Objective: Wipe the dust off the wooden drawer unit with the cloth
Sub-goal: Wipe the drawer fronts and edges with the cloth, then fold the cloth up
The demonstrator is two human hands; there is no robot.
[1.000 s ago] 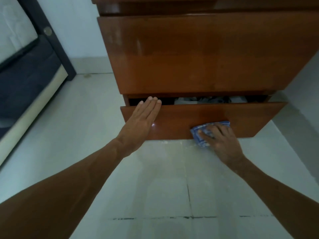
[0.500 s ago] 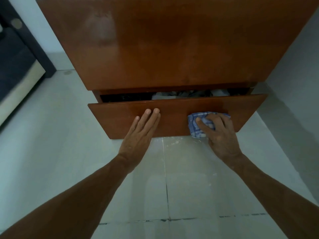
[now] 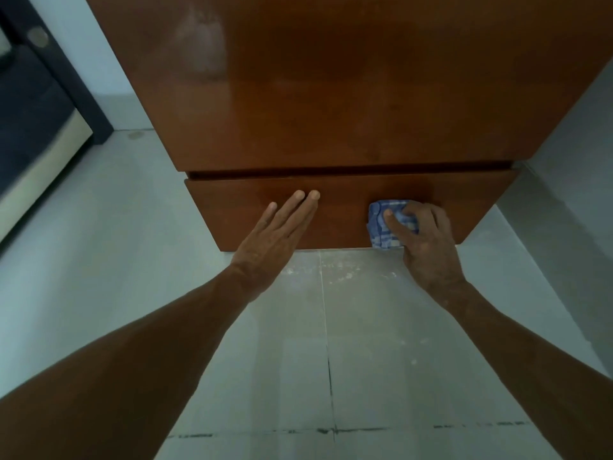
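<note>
- No brand, label or writing can be read anywhere in the frame.
- Drawer unit (image 3: 348,88): glossy reddish-brown wood filling the upper centre and right; pale hazy patches show on the large upper front.
- Bottom drawer (image 3: 464,207): at centre frame, its front standing just proud of the panel above, with only a thin dark gap along its top edge.
- Cloth (image 3: 381,227): blue-and-white checked, bunched, pressed against the right half of the bottom drawer front near its lower edge.
- Right hand (image 3: 428,240): fingers curled over the cloth, gripping it against the wood.
- Left hand (image 3: 275,237): flat on the drawer front left of centre, fingers straight and close together, holding nothing.
- Floor (image 3: 99,260): pale tiles with dark grout lines; whitish specks lie just below the drawer.
- Change from half a second earlier: the drawer, then open far enough to show its contents, is now nearly shut; both hands remain on its front.
</note>
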